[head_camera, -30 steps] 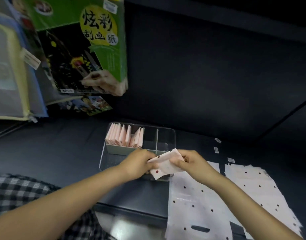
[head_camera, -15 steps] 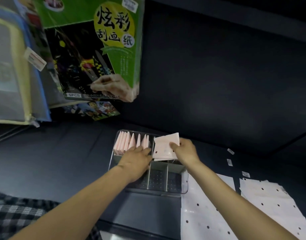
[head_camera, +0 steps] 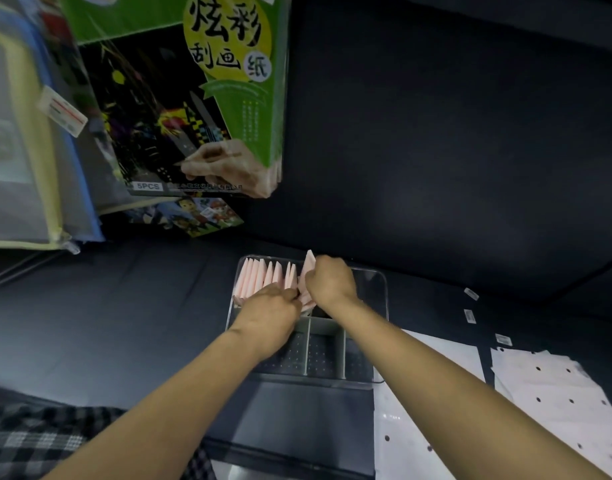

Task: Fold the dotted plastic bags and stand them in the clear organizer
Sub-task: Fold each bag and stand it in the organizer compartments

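Note:
The clear organizer sits on the dark table, with grey dividers in its near half. Several folded pink bags stand in a row in its far-left compartment. My right hand grips a folded dotted bag upright at the right end of that row, its top corner sticking up above my fingers. My left hand rests on the row just left of it, fingers pressed against the standing bags. Flat white dotted bags lie on the table at the right.
A green scratch-paper pack and a blue-and-yellow zip folder lean at the back left. Small white labels lie right of the organizer. A dark wall rises behind. Checked cloth shows at the bottom left.
Both hands carried the folded bag from in front of the organizer up and over it. The bag now stands edge-on in the far-left compartment, and my left hand has gone onto the row.

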Available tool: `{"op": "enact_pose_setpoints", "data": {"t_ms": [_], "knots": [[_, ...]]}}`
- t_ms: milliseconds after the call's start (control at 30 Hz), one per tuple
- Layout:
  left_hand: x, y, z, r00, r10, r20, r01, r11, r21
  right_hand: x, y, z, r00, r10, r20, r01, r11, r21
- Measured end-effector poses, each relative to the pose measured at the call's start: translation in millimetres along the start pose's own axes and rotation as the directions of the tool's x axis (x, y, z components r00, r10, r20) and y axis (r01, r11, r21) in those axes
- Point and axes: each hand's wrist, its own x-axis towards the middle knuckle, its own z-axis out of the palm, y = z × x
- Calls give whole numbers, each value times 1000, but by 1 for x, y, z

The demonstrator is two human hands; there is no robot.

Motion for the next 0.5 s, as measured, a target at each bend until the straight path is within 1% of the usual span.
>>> {"op": "enact_pose_setpoints", "data": {"t_ms": [133, 200, 267, 333, 400, 500], "knots": [[-2, -2, 2, 999, -9, -37, 6, 998, -59, 1, -5, 2, 999, -34, -42, 29, 992, -119], [-2, -2, 3, 999, -7, -34, 5, 998, -55, 0, -4, 5, 1000, -16, 14, 18, 993, -113], [-2, -2, 3, 999, -11, -33, 10, 999, -38, 1, -1, 7, 989, 52, 135, -52, 999, -3], [-2, -2, 4, 999, -23, -42, 22, 1000, -21, 3, 5, 7, 968, 94, 231, -140, 972, 191], [-2, -2, 4, 998, -30, -52, 29, 999, -16, 2, 11, 7, 966, 98, 240, -169, 939, 299], [-3, -1, 4, 997, -35, -75, 33, 999, -20, -1, 18, 10, 968, 115, 225, -192, 913, 360]]}}
